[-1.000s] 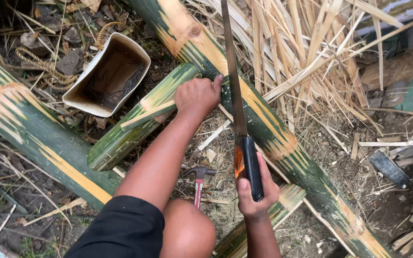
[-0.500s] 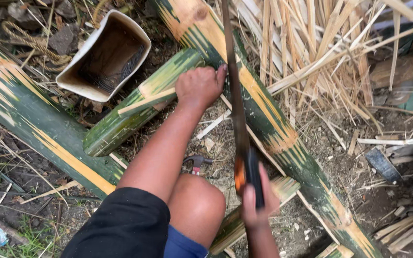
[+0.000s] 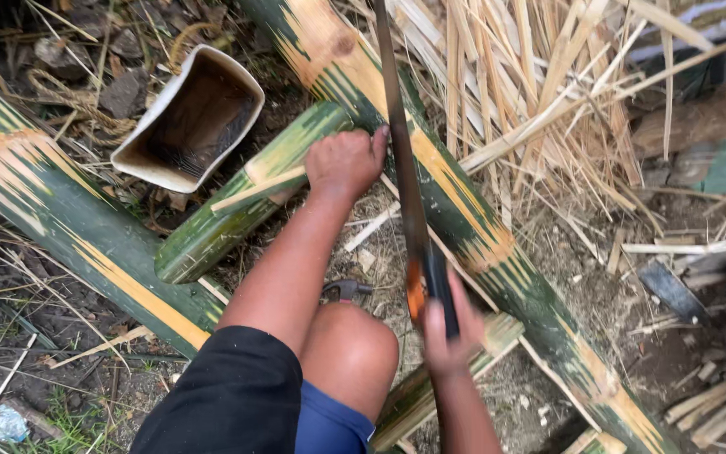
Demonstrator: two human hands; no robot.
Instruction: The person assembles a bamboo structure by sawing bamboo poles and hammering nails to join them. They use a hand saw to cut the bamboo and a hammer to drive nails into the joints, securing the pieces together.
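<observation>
Bamboo pole (image 3: 464,219) lies diagonally on the ground under our handsaw (image 3: 401,160). Our right hand (image 3: 451,332) is clamped on the saw's handle, our left hand (image 3: 344,161) is pressed closed on a short bamboo section (image 3: 237,210). We'd keep the blade square, strokes long, fingers clear.

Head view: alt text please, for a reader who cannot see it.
Right hand grips a saw by its orange-and-black handle, blade laid across a long green-and-yellow bamboo pole. Left hand presses a shorter bamboo piece beside an open whitish container.

Bare ground (image 3: 60,353) carries bamboo poles (image 3: 86,244) and splinters (image 3: 548,109).
</observation>
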